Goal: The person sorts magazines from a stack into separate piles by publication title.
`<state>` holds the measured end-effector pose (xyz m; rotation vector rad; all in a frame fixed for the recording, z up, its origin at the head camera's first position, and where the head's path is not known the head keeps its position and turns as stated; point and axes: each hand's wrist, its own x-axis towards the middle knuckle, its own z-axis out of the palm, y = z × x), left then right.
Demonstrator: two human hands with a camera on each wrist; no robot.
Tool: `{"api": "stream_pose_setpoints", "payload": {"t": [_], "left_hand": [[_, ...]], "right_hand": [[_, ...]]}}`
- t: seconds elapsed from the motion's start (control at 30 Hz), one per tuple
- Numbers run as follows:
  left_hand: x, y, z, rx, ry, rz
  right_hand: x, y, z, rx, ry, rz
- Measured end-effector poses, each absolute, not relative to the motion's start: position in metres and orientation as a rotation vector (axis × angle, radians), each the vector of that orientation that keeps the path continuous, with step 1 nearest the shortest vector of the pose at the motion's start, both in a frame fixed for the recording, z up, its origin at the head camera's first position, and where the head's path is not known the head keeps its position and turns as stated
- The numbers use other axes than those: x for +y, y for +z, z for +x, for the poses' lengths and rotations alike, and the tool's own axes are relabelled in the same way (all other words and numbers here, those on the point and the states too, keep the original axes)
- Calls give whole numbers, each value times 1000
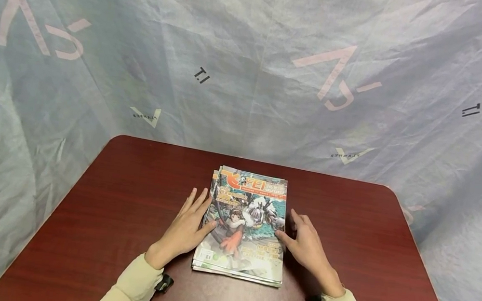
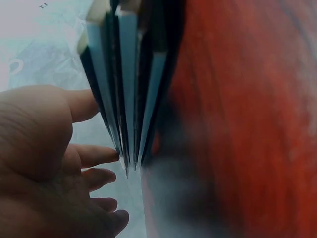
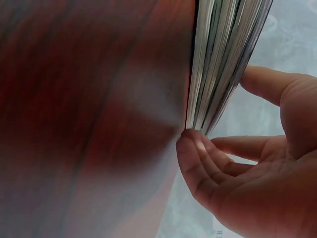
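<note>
A stack of magazines (image 1: 249,224) lies on the table, its top cover illustrated with a figure and orange lettering. The layers are slightly offset at the left and lower edges. Along the left side is my left hand (image 1: 187,225), fingers spread, its thumb on the cover's edge. The left wrist view shows that hand (image 2: 44,153) beside the spines (image 2: 126,74). At the right side, my right hand (image 1: 305,241) has its thumb on the cover's edge and its fingers loosely bent alongside. In the right wrist view, the fingertips (image 3: 189,141) are right by the page edges (image 3: 218,59).
The reddish-brown table (image 1: 99,214) extends around the stack and has rounded far corners. A grey fabric sheet (image 1: 248,73) with printed letters hangs behind it and down both sides. Dark bands (image 1: 164,283) sit at the wrists by the pale sleeves (image 1: 134,281).
</note>
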<state>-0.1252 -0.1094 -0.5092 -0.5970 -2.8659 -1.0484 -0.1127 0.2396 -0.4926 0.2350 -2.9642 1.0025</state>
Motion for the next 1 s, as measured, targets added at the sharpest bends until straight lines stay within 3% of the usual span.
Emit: {"api": "stream_pose_setpoints", "payload": {"t": [0.23,0.4,0.63,0.8,1.0], "left_hand": [[-108,-508,-124,-2867,-1028,-590],[-107,-508,-124,-2899,-1008,-579],[-103,-509,-125,-2930,-1108,-518],[-102,-510,-126,-2907,-1224,-481],[-103,-511,-128,-2821,-1327,-475]], "right_hand": [[249,-514,-120,-2820,1107,424],[244,-509,-121,-2885,1113,370],[263,-559,-137,-2812,1081,462],[255,-539,-130,-2779,1144,461],[259,-550,-132,-2777,1117,414]]}}
